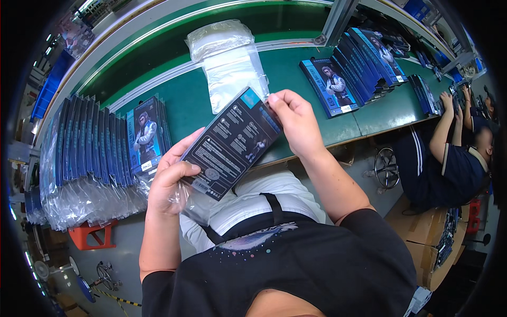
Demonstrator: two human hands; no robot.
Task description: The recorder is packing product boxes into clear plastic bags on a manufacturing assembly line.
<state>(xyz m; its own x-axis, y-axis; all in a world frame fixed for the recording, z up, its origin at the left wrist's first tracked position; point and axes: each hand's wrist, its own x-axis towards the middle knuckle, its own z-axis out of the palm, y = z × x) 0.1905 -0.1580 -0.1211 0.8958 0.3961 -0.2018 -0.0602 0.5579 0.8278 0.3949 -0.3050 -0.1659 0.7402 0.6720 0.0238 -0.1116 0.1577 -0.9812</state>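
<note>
Above my lap, a flat dark-blue box point(227, 145) is held tilted, its printed back side up. My left hand point(177, 171) grips its lower left edge, the thumb lying on the printed face. Clear plastic hangs loose below that end, so the box seems to sit in a clear bag point(198, 206). At the upper right corner, my right hand point(296, 119) pinches the edge of the box or its plastic between thumb and fingers; which of the two I cannot tell. Just beyond, a stack of clear plastic bags point(232, 68) lies on the green table.
Left on the green table point(288, 63) stands a long row of bagged boxes point(92, 142). Stacked unbagged-looking boxes point(330, 84) lean at the right. A co-worker point(449, 164) sits further right, near a carton point(422, 238). A red stool point(92, 235) stands at the lower left.
</note>
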